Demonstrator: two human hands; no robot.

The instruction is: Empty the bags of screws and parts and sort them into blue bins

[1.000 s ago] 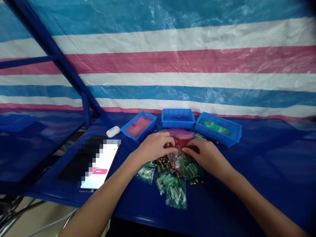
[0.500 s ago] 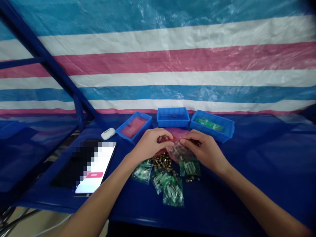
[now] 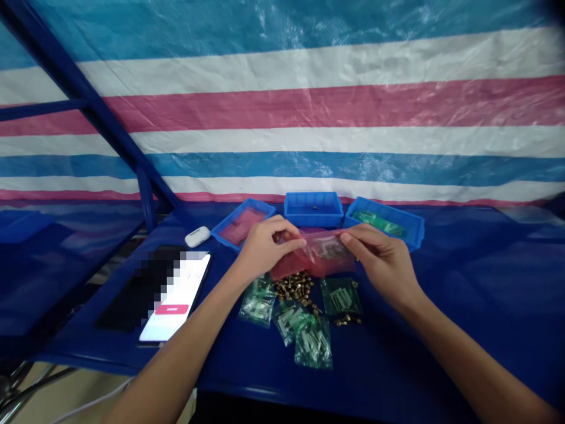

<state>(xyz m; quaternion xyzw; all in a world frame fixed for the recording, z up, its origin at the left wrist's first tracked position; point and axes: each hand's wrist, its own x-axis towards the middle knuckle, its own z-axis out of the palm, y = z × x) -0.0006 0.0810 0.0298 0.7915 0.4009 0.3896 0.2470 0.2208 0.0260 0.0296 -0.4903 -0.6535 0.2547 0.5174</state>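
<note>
A pink plastic bag (image 3: 329, 253) is stretched between my two hands, with small pale things showing through it. My left hand (image 3: 269, 244) pinches its left end between thumb and fingers. At its upper right corner my right hand (image 3: 384, 259) has it pinched too. Just below lies a pile of brass-coloured screws (image 3: 296, 288) on the blue table. Around the pile are clear green-tinted packets of pale parts: one on the left (image 3: 257, 301), one on the right (image 3: 341, 296) and others in front (image 3: 313, 343). A few loose brass pieces (image 3: 348, 320) lie by the right packet.
Three blue bins stand behind: the left bin (image 3: 216, 231) holds pink bags, the middle bin (image 3: 313, 219) one small piece, the right bin (image 3: 412, 235) green packets. A white case (image 3: 197, 237) and a lit phone (image 3: 176, 300) lie left. A striped sheet (image 3: 331, 106) hangs behind.
The pink bag, bunched up before, is now spread out flat between my hands. My right hand has moved to the right, away from my left hand. The view has shifted slightly.
</note>
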